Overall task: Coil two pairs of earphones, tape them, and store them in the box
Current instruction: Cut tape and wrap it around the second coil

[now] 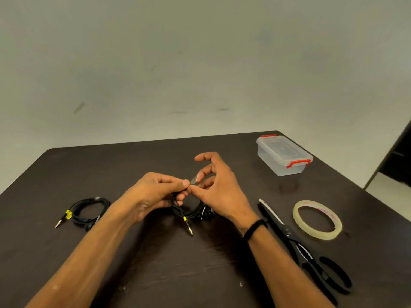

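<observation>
My left hand (153, 194) grips a coil of black earphones (189, 210) above the middle of the dark table (155, 263); its jack with a yellow band (188, 225) hangs down. My right hand (218, 187) pinches a short strip of clear tape (194, 180) against the top of that coil, with its index finger lifted. A second black earphone coil (89, 210) lies on the table to the left, apart from both hands. The clear plastic box (283, 155) with red latches stands shut at the far right.
A roll of clear tape (317, 218) lies flat at the right. Black scissors (304, 247) lie shut between it and my right forearm, tips pointing away. A black band circles my right wrist. The table's far edge meets a pale wall.
</observation>
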Tool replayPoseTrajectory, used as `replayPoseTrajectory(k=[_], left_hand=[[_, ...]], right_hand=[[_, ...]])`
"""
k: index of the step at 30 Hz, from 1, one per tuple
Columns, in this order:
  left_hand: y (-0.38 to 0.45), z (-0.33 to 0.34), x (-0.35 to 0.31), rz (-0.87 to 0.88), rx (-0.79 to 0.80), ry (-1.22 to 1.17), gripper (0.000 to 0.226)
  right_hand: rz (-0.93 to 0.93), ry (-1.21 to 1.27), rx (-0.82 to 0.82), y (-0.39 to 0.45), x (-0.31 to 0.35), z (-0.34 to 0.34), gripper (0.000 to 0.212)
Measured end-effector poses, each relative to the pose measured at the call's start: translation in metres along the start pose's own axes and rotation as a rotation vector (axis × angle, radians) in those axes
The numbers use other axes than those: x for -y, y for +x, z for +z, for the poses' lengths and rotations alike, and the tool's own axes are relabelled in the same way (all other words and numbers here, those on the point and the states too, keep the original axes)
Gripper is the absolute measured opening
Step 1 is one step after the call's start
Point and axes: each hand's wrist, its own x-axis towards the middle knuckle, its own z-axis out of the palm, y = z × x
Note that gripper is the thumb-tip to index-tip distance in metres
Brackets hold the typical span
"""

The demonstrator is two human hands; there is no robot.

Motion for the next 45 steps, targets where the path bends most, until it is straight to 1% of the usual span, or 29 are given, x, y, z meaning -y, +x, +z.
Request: replayPoseTrajectory(k=[4,6,9,11,16,19,22,24,26,29,31,33,35,39,45], left_hand=[[0.002,-0.002,-0.004,0.162,-0.027,0.274,0.012],[0.002,-0.003,-0.008,0.244,-0.037,0.399,0.011],[-0.001,-0.001,-0.013,0.323,-0.022,0.451,0.008],[-0.003,0.001,-0.017,0.374,-0.013,0.485,0.009],[-0.011,0.004,-0.022,0.527,-0.042,0.616,0.009],[-0.013,0.006,-0.022,0.589,-0.079,0.649,0.008],[-0.013,0.007,-0.021,0.611,-0.082,0.632,0.008],[-0.013,0.007,-0.022,0.598,-0.036,0.545,0.009],[-0.012,0.008,-0.022,0.569,0.033,0.424,0.011],[-0.011,0.009,-0.020,0.532,0.086,0.262,0.015],[-0.010,0.011,-0.018,0.514,0.075,0.195,0.016],[-0.009,0.015,-0.016,0.510,0.053,0.176,0.017],[-0.007,0.017,-0.014,0.525,0.029,0.184,0.016],[-0.005,0.020,-0.012,0.567,-0.058,0.232,0.014],[0.000,0.019,-0.007,0.581,-0.177,0.297,0.016]], right_hand=[[0.031,0.069,0.044,0.001,0.001,-0.004,0.066],[0.077,0.144,0.035,0.002,0.002,-0.008,0.059],[0.162,0.297,-0.013,0.003,0.002,-0.012,0.036],[0.199,0.378,-0.025,0.002,0.002,-0.012,0.027],[0.267,0.423,-0.003,0.002,0.002,-0.014,0.024],[0.393,0.531,0.052,0.000,0.004,-0.014,0.024],[0.544,0.725,0.147,0.000,0.006,-0.014,0.018],[0.612,0.812,0.223,-0.001,0.008,-0.017,0.011],[0.658,0.873,0.289,-0.002,0.010,-0.020,0.010],[0.682,0.931,0.348,-0.003,0.010,-0.023,0.007],[0.668,0.945,0.389,-0.004,0.009,-0.023,0.005],[0.667,0.978,0.432,-0.004,0.009,-0.022,0.011],[0.672,1.001,0.435,-0.004,0.009,-0.022,0.021],[0.678,1.012,0.387,-0.003,0.010,-0.019,0.012],[0.647,0.973,0.354,-0.003,0.015,-0.019,0.016]])
